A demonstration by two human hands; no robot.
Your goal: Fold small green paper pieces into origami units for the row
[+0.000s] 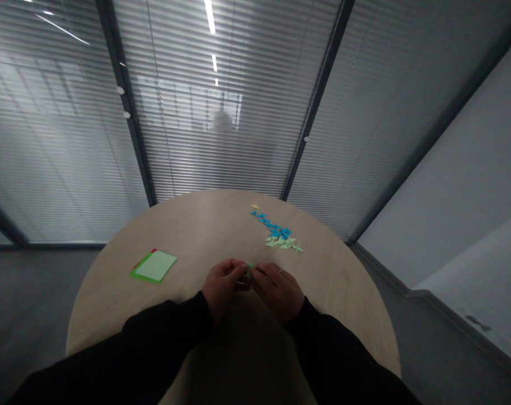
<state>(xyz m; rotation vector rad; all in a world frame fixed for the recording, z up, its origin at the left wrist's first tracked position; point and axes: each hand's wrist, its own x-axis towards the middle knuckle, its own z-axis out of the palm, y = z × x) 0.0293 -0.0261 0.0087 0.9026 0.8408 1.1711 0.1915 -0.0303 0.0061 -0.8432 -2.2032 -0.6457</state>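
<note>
Close in front of me, my left hand (225, 281) and my right hand (277, 288) meet over the table. Between their fingertips is a small piece of folded green paper (249, 265), mostly hidden by the fingers. Both hands pinch it, the left from its left side and the right from its right side. A ring shows on a finger of the right hand. Just beyond the right hand lie several pale green folded paper figures (283, 243) with pointed ends. Behind them runs a row of blue folded figures (276, 228), ending at a yellow one (255, 206).
A stack of square paper sheets (156, 265), pale green on top with brighter green and red edges below, lies on the left of the round wooden table (196, 219). Glass panels with blinds (221, 157) stand behind the table, and a white wall (457, 197) is at right.
</note>
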